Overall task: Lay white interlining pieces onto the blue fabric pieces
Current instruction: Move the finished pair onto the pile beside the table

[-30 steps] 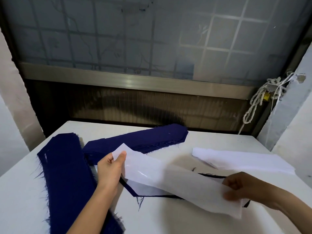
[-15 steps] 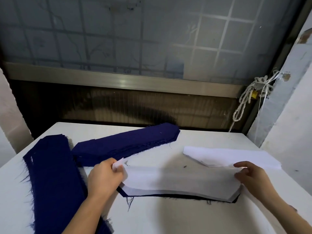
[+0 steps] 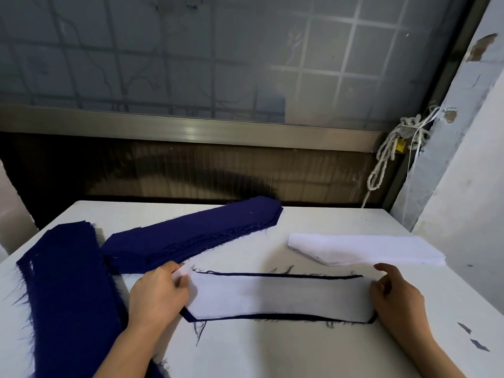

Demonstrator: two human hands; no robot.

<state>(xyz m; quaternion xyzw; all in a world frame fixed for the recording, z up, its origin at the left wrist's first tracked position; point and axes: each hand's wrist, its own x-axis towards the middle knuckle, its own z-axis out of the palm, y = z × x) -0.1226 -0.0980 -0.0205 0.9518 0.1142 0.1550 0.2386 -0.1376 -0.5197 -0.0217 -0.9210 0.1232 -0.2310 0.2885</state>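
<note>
1. White interlining piece [image 3: 278, 297]: it is lying flat on a single blue fabric piece [image 3: 272, 317], midway between the left and right edges of the table [image 3: 272, 356] and nearer the front edge. The blue is showing only as a thin border along the far and near sides.
2. My left hand [image 3: 158, 293]: I am pinching the left end of the interlining, and its corner is lifting slightly between my fingers.
3. My right hand [image 3: 395, 296]: my curled fingers are sitting at the right end. I cannot tell whether they are gripping it or only touching it.
4. Interlining stack [image 3: 368, 249]: this is lying toward the far right corner, just beyond my right hand.
5. Blue fabric stack [image 3: 196, 233]: this is running slantwise toward the far edge.
6. Second blue stack [image 3: 68, 296]: this is running along the left edge.
7. Small dark scraps [image 3: 480, 345]: these are lying by the right edge.
</note>
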